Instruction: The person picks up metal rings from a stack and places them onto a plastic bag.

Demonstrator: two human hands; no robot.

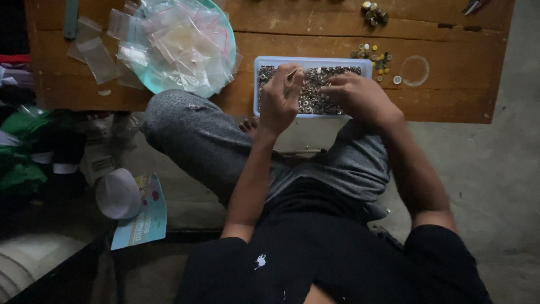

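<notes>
A shallow pale-blue tray (257,84) full of small metal rings and eyelets sits at the near edge of the wooden desk (450,101). The left hand (279,100) hovers over the tray's left part, fingers curled and pinching something small and pale near the fingertips; what it is cannot be told. The right hand (355,95) rests on the pile in the tray's right half, fingers bent down into the pieces, though whether it grips any is unclear. Left of the tray, a teal bowl (147,79) holds a heap of small clear zip bags (185,42). A few loose yellow and dark caps (376,56) lie just right of the tray, beside a clear round lid (415,70).
</notes>
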